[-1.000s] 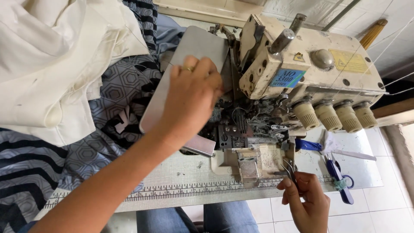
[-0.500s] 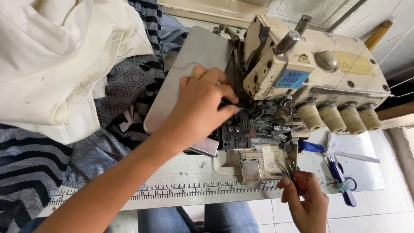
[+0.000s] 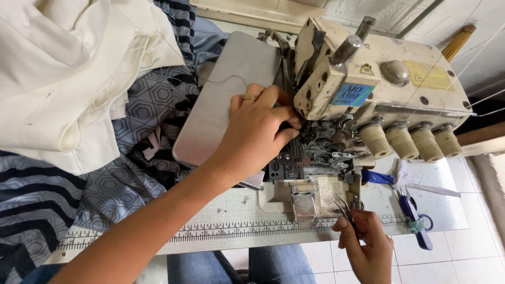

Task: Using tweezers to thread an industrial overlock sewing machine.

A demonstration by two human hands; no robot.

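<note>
From the head camera, the left hand (image 3: pixel 258 131) is now lying lower than before, fingertips pinched together at the needle area of the cream overlock machine (image 3: pixel 368 89). The right hand (image 3: pixel 368 244) is gripping slim tweezers (image 3: pixel 344 210) below it. Scissors (image 3: pixel 415 221) and patterned fabric (image 3: pixel 131 158) are lying on the white worktop (image 3: pixel 236 210).

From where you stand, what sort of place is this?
Most likely a sewing workshop. A cream industrial sewing machine with a row of dials sits on a worktable edged with a ruler strip, and piles of cream and patterned fabric lie beside it. Blue-handled scissors lie nearby.
</note>
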